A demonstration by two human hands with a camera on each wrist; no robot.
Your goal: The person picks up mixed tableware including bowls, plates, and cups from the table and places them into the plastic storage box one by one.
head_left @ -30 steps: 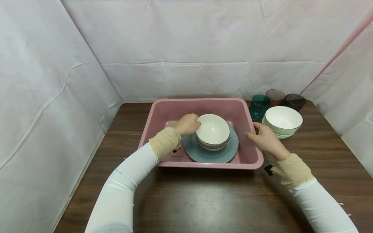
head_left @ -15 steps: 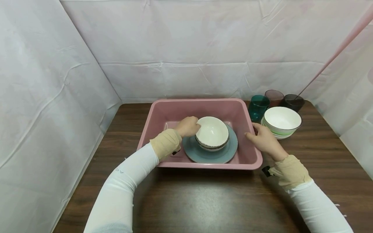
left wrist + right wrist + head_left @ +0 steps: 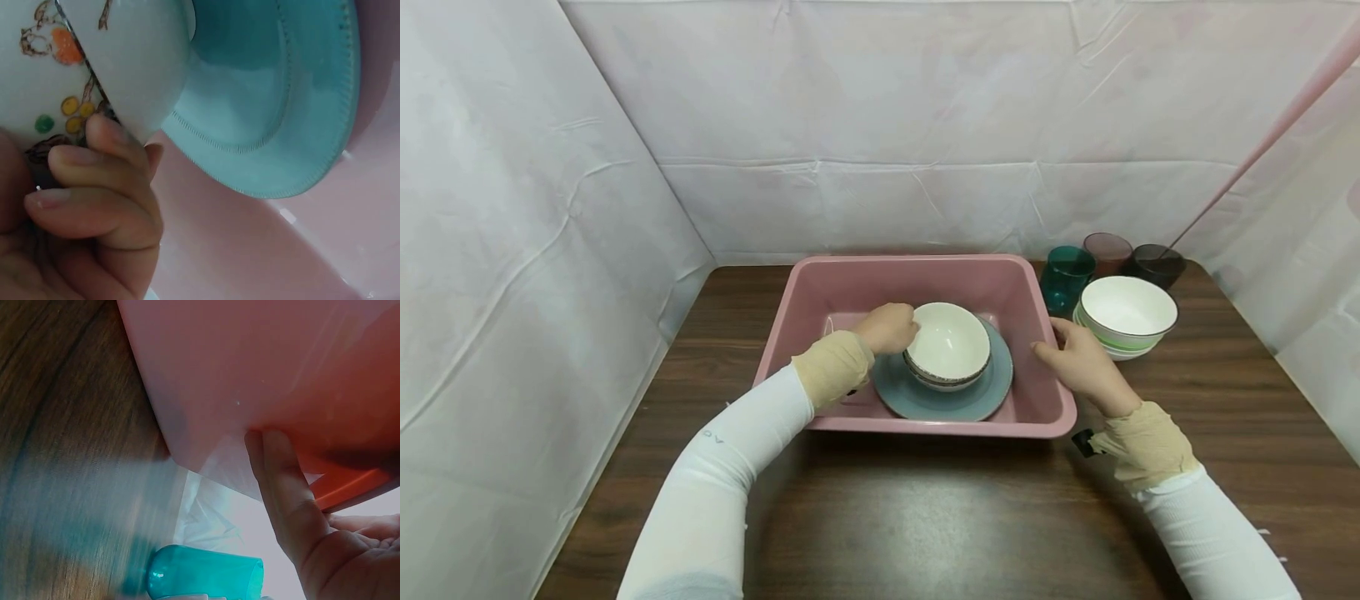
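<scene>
Inside pink tub [image 3: 850, 287]: white bowl [image 3: 947, 342] stacked on second bowl, set on blue plate [image 3: 992, 387], gripped at rim by left hand [image 3: 887, 327], fingers curled. Tub's right rim held by right hand [image 3: 1086, 367], fingers bent around the rim.

My white bowl [image 3: 948, 344], dark-rimmed with painted berries on its outside, sits upright on the blue-grey plate [image 3: 942, 395]. Both lie inside the pink tub [image 3: 850, 283], which stands on the bench.
</scene>
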